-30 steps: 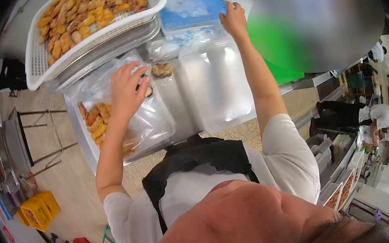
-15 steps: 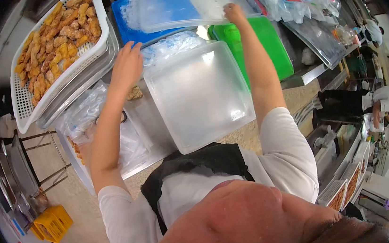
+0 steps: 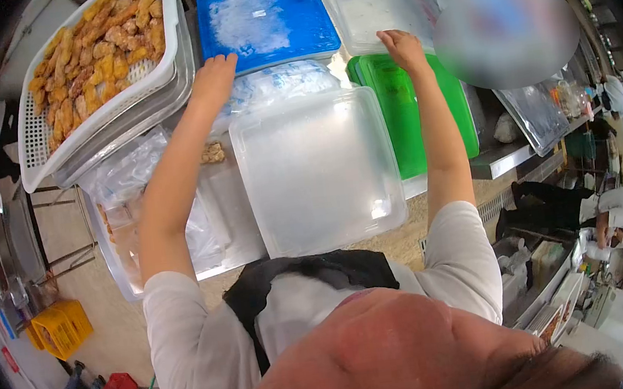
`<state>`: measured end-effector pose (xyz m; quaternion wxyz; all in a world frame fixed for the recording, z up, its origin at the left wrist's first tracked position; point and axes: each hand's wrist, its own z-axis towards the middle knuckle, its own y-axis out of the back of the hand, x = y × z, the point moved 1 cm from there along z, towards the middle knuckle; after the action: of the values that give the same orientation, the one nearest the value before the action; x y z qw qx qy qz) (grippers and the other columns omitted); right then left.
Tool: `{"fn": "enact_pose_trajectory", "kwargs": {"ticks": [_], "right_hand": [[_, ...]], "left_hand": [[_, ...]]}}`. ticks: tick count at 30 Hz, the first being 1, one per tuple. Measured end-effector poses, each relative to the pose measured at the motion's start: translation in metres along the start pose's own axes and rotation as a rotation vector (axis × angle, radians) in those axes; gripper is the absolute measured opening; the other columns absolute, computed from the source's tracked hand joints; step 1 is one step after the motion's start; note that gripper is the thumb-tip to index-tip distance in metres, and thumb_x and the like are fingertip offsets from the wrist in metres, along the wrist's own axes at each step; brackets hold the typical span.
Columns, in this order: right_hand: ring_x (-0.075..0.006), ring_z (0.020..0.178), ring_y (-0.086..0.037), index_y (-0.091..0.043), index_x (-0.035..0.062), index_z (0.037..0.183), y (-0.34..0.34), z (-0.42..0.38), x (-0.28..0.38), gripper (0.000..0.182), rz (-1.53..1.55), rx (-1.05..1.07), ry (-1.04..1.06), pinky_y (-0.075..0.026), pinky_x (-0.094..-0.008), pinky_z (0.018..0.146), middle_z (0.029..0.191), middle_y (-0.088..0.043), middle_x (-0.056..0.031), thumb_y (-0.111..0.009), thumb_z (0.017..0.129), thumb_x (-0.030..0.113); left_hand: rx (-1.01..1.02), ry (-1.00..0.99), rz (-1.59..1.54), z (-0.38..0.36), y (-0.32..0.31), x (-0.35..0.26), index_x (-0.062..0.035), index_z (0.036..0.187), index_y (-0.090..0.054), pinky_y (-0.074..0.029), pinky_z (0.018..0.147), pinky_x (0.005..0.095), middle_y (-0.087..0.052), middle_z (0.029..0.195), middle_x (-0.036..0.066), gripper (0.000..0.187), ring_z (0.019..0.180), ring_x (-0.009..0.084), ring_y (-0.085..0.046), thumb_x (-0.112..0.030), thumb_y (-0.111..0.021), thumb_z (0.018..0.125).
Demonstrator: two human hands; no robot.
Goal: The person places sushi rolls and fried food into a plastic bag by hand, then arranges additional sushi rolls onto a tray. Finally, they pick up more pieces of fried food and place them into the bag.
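Observation:
My left hand point(image 3: 214, 81) is at the near left corner of a blue plastic lid point(image 3: 312, 20), its fingers stretched out and touching the rim. White frost or ice crystals cover part of that lid. To its right lies a clear plastic lid point(image 3: 354, 19) with a small dark knob-like piece on top. My right hand point(image 3: 404, 49) rests at the clear lid's near edge, fingers loosely apart. Under my right forearm is a green lid point(image 3: 395, 121). Nearest my body, between my arms, a translucent square lid point(image 3: 317, 175) lies flat.
A white basket point(image 3: 174, 27) of golden-brown fried pieces sits on metal trays at the left. Plastic bags point(image 3: 281, 84) lie between the blue and translucent lids. A metal tray point(image 3: 536, 125) is at the right. Farther right, a person point(image 3: 609, 212) stands in the aisle.
The clear lid has moved right, off the blue lid, which now shows fully. My right hand's fingers have loosened from their closed grip on it. My left hand stays near the blue lid's corner.

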<state>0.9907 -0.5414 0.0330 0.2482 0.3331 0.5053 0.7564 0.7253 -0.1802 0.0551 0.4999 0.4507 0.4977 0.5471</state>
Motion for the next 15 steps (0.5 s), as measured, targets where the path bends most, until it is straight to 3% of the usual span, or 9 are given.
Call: {"fn": "enact_pose_trajectory", "kwargs": {"ticks": [6, 9, 12, 15], "right_hand": [[-0.0371, 0.092, -0.066, -0.076, 0.0056, 0.092, -0.009, 0.011, -0.024, 0.06, -0.131, -0.06, -0.021, -0.047, -0.051, 0.087, 0.098, -0.072, -0.0182, -0.045, 0.099, 0.057], [-0.0365, 0.097, -0.064, -0.075, 0.0049, 0.086, 0.0, 0.002, -0.015, 0.058, -0.074, -0.019, 0.023, -0.047, -0.0481, 0.086, 0.096, -0.072, -0.0151, -0.057, 0.093, 0.06], [-0.0379, 0.094, -0.063, -0.073, 0.0023, 0.08, 0.006, -0.011, -0.016, 0.064, -0.099, -0.077, 0.219, -0.046, -0.0483, 0.086, 0.091, -0.07, -0.0193, -0.065, 0.084, 0.066], [-0.0382, 0.097, -0.061, -0.074, 0.0006, 0.081, 0.005, 0.005, -0.031, 0.064, -0.073, -0.019, 0.087, -0.046, -0.0469, 0.089, 0.087, -0.068, -0.0191, -0.071, 0.079, 0.065]], "left_hand": [[-0.004, -0.069, 0.086, 0.012, -0.014, 0.01, -0.0035, 0.102, -0.062, -0.059, 0.078, 0.0431, -0.066, 0.101, 0.014, 0.016, 0.097, 0.0325, -0.067, -0.005, -0.058, 0.087], [-0.015, -0.082, 0.09, 0.012, -0.016, 0.013, -0.0042, 0.102, -0.062, -0.059, 0.078, 0.0426, -0.066, 0.101, 0.014, 0.016, 0.097, 0.0316, -0.068, -0.006, -0.06, 0.086], [0.0, -0.064, 0.119, 0.012, -0.015, 0.008, -0.0054, 0.101, -0.063, -0.059, 0.078, 0.0417, -0.066, 0.101, 0.013, 0.015, 0.099, 0.0302, -0.068, -0.008, -0.06, 0.086], [-0.053, -0.051, 0.185, 0.008, -0.014, 0.0, -0.007, 0.101, -0.063, -0.059, 0.077, 0.0406, -0.065, 0.104, 0.012, 0.015, 0.103, 0.0304, -0.066, -0.009, -0.06, 0.086]]}}
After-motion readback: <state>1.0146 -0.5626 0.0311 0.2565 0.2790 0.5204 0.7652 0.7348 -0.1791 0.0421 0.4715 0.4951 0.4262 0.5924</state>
